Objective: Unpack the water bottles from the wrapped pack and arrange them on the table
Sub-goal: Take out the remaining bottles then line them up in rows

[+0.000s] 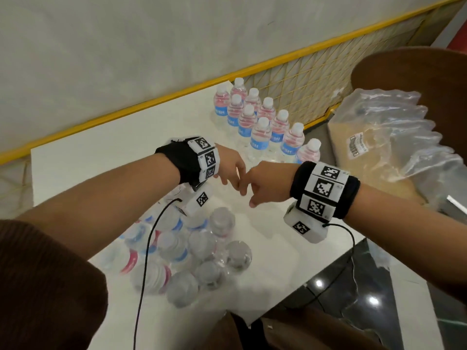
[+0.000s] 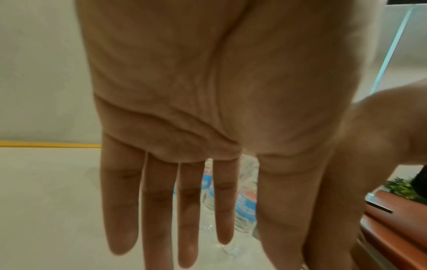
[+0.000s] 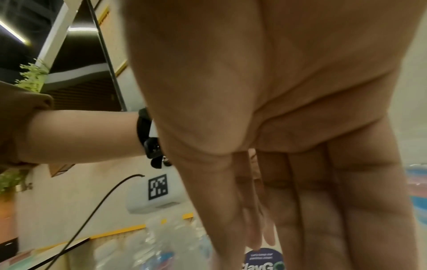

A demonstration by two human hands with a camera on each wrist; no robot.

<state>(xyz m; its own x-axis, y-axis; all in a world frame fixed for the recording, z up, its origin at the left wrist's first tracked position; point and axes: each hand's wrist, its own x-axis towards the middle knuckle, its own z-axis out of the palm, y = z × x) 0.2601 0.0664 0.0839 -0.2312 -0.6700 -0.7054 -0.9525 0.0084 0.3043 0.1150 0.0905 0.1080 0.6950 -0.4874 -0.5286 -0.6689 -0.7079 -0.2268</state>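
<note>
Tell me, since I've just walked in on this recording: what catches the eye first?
Two bare hands, left hand and right hand, meet empty over the middle of the white table. Beyond them upright water bottles stand in rows at the far edge; nearer, the wrapped pack lies on its side.

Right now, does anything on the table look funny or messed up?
Only a little. The wrapped pack lies on its side near the table's front edge, so its bottles point sideways, while the unpacked bottles stand upright in neat rows at the far end. Nothing looks spilled or broken.
</note>
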